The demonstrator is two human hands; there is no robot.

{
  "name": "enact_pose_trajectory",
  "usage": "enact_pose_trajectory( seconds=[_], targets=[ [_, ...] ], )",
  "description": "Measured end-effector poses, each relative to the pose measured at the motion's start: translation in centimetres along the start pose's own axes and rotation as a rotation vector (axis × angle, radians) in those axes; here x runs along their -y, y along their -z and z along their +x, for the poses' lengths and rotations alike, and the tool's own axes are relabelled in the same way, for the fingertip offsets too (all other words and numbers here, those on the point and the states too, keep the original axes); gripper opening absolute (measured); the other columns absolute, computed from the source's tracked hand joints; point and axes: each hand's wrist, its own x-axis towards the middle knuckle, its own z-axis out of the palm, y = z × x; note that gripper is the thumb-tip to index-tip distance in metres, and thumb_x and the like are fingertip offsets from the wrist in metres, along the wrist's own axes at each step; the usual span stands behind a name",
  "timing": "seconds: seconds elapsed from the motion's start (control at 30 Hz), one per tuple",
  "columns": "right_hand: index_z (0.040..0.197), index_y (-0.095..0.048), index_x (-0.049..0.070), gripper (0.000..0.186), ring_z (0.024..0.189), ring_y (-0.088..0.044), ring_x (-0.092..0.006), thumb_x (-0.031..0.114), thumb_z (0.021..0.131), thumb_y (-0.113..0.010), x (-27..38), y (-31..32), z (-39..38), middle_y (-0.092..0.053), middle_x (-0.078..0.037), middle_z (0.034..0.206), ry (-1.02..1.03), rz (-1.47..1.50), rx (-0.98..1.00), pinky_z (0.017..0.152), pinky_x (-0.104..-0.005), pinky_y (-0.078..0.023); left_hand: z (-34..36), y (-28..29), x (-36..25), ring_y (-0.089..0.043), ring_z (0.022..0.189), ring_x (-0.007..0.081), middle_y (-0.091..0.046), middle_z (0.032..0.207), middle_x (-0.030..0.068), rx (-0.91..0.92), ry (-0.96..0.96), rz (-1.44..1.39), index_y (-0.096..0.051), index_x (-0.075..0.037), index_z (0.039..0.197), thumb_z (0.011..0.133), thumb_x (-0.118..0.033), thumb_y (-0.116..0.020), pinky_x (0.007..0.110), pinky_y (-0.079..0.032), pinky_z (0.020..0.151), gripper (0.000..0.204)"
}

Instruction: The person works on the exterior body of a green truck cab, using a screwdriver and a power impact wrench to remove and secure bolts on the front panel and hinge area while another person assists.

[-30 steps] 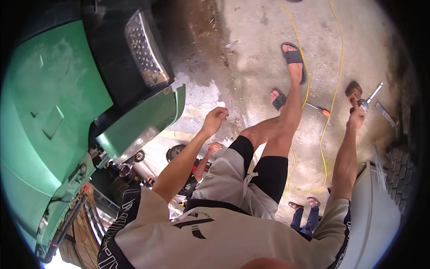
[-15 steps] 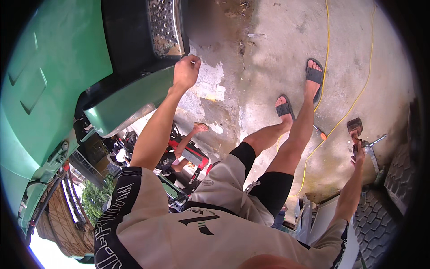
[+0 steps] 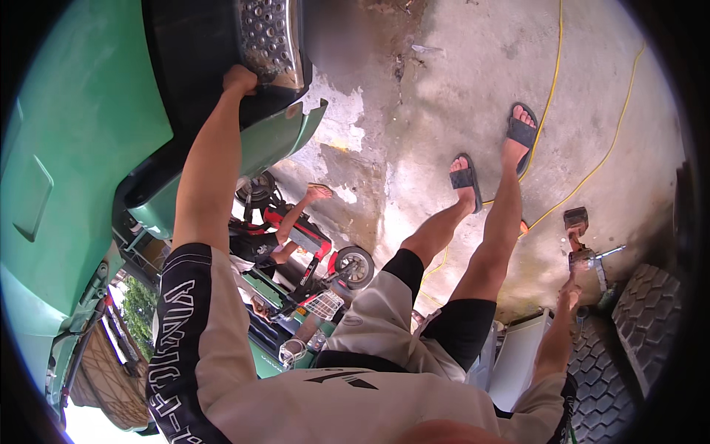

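My left hand (image 3: 240,80), arm stretched up, is closed with its fingers curled against the lower end of a perforated metal step (image 3: 271,41) on a green truck (image 3: 81,126). What the fingers grip is hidden. Low on the right, my right hand (image 3: 569,294) is closed on a cordless impact wrench (image 3: 580,259). A dark battery block (image 3: 576,220) is at one end of the tool, and a long silver socket shaft (image 3: 610,251) points to the right.
Two yellow cords (image 3: 617,144) cross the concrete floor (image 3: 458,74). Large treaded tyres (image 3: 643,318) stand at the lower right beside a pale box (image 3: 521,355). Another person's leg (image 3: 294,218) shows beside a red and black motorbike (image 3: 314,244). A green panel edge (image 3: 314,122) juts out below the step.
My left hand has moved left and up, from the panel's edge to the step's lower end. My right hand and the impact wrench have shifted slightly left and down.
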Motion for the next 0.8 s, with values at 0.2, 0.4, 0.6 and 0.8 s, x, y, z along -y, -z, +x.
enact_pose_trajectory(
  seconds=[0.2,0.4,0.6,0.8],
  targets=[
    [0.14,-0.055,0.012,0.09,0.12,-0.063,-0.0435,0.082,0.084,-0.051,-3.9,-0.3,-10.3,-0.064,-0.024,0.132,0.288,-0.087,-0.152,0.1,-0.0576,-0.048,-1.4,0.0,3.1,-0.076,0.096,0.0288,-0.077,0.103,0.0188,-0.077,0.17,-0.15,-0.076,0.003,0.104,0.083,-0.014,-0.07,0.037,-0.059,0.09,0.028],
    [0.132,-0.058,0.006,0.075,0.094,-0.072,-0.0394,0.069,0.09,-0.059,-6.8,0.7,-14.6,-0.07,-0.022,0.119,0.43,0.183,-0.204,0.077,-0.0498,-0.057,-6.1,1.6,-2.6,-0.077,0.094,0.0258,-0.078,0.098,0.017,-0.07,0.125,-0.014,-0.077,0.0,0.102,0.085,-0.011,-0.066,0.037,-0.06,0.087,0.023],
    [0.123,-0.059,0.004,0.043,0.059,-0.062,-0.0145,0.038,0.098,-0.067,-2.8,1.8,-21.0,-0.068,-0.009,0.091,0.644,0.847,0.034,0.048,-0.027,-0.047,-6.8,1.3,-0.4,-0.075,0.103,0.0285,-0.076,0.109,0.017,-0.114,0.169,-0.064,-0.076,-0.002,0.108,0.087,-0.014,-0.069,0.038,-0.059,0.092,0.026],
    [0.121,-0.06,0.006,0.038,0.063,-0.062,-0.0133,0.037,0.1,-0.066,-4.7,-0.7,-24.1,-0.067,-0.008,0.095,0.653,0.9,0.101,0.051,-0.026,-0.047,-7.8,1.4,-2.7,-0.064,0.125,0.0306,-0.066,0.134,0.0181,-0.176,0.112,0.098,-0.076,-0.009,0.115,0.086,-0.02,-0.071,0.038,-0.056,0.099,0.031]
  ],
)
